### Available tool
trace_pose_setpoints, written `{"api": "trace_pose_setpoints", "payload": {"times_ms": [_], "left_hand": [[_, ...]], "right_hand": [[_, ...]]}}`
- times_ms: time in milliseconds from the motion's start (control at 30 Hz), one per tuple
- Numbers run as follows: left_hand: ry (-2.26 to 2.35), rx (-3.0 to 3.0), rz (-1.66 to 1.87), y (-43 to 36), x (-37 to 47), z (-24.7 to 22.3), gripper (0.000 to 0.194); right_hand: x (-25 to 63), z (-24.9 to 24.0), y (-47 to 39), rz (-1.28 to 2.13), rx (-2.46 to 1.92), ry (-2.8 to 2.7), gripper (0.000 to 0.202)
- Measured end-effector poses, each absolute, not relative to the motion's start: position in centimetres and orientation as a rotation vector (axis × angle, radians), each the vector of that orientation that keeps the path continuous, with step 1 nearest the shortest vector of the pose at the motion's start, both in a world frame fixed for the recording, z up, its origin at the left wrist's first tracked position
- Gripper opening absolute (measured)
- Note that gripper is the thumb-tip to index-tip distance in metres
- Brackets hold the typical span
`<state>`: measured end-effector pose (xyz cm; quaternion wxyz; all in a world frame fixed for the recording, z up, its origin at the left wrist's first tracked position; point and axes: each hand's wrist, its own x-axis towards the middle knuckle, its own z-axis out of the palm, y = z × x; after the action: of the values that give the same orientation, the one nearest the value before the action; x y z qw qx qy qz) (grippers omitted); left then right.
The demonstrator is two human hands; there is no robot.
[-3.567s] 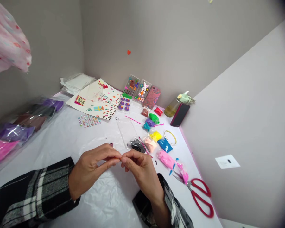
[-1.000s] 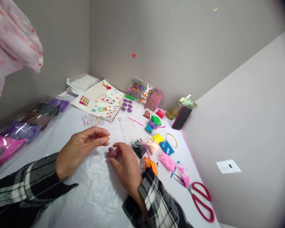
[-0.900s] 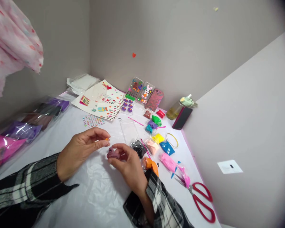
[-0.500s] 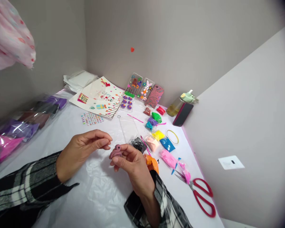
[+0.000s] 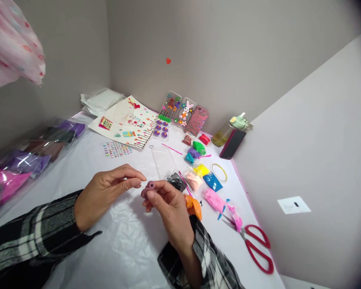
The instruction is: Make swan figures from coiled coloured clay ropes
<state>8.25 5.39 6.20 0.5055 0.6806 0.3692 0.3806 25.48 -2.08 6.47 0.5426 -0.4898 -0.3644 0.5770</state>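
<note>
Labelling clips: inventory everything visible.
Clay piece: 1, mauve, centre
Packets: several, multicoloured, right
Scissors: 1, red, right
Bottle: 1, clear, right
Phone: 1, dark, right
Bangle: 1, yellow, right
Sticks: 3+, pink, centre
Plain case: 1, clear, centre
Decorated cases: 3, multicoloured, back
Discs: 6, purple, back
Paper: 1, white, back
Wrappers: several, clear, back
Gems: many, multicoloured, left
Bags: several, multicoloured, left
Cloth: 1, pink, left
Heart: 1, red, top
Wall plate: 1, white, right
Table: 1, white, below
Left hand: 1, bare, near piece
Right hand: 1, bare, holding piece
</note>
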Motion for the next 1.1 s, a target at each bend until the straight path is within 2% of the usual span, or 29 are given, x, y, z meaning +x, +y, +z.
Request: {"api": "trace_pose_setpoints", "payload": {"times_ms": [267,500,867,1100], "left_hand": [[0.875,1.502,0.947,5.26,8.71,5.98,0.015],[0.893,1.626,0.895,5.25,8.37,6.16,0.021],[0.857,1.546,0.909,5.14,8.66,6.36,0.009],[0.858,1.533,0.883,4.94,8.72,6.37,0.008]], "right_hand": [[25.13,6.48,-2.22,1.377,-1.142,-0.854,0.027],[25.13,6.62,-2.23,1.355,-1.152,-0.850,0.026],[25.08,6.61,-2.21,1.357,-1.132,-0.852,0.024],[25.09,6.51,-2.29,1.326,-1.120,-0.876,0.020]]}}
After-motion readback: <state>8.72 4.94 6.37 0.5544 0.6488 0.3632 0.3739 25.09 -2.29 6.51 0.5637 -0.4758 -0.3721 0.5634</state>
